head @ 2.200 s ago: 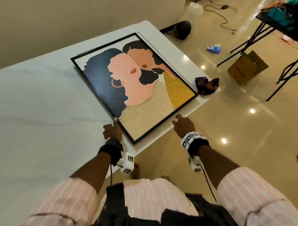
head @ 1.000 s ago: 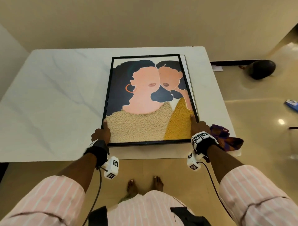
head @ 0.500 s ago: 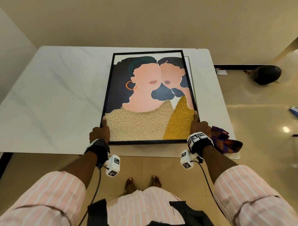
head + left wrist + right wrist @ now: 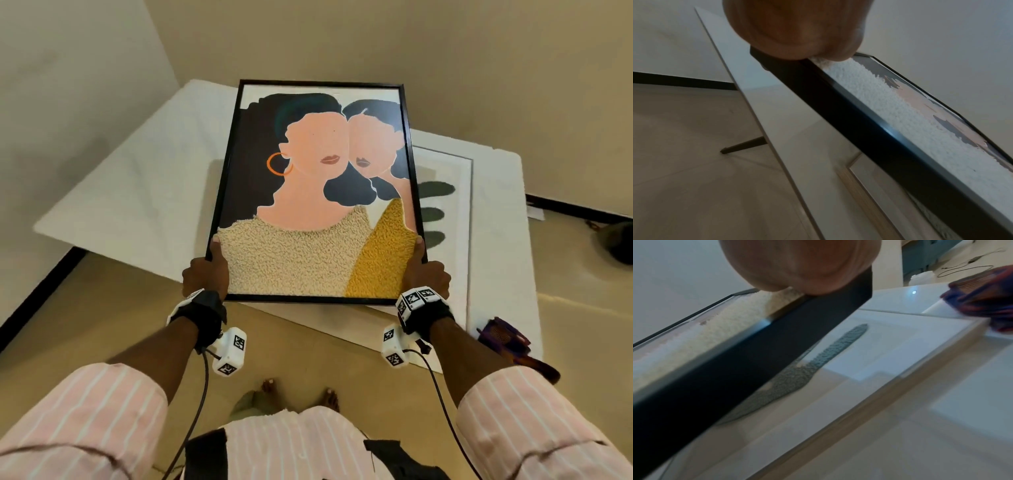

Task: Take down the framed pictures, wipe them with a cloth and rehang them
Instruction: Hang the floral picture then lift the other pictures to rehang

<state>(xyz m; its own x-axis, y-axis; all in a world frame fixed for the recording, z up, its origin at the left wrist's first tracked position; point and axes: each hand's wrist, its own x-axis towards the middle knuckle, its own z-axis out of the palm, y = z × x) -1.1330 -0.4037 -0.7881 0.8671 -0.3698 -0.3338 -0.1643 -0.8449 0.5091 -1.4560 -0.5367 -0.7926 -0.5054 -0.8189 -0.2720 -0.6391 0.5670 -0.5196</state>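
Both hands, the left hand [image 4: 205, 274] and right hand [image 4: 426, 274], grip the black-framed picture [image 4: 318, 192] by its lower sides, now lifted off the surface [image 4: 137, 192], exposing a second picture [image 4: 445, 212] beneath, likely heading for rehanging.

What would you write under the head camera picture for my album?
Both hands, left hand and right hand, hold the black-framed portrait above the white table.
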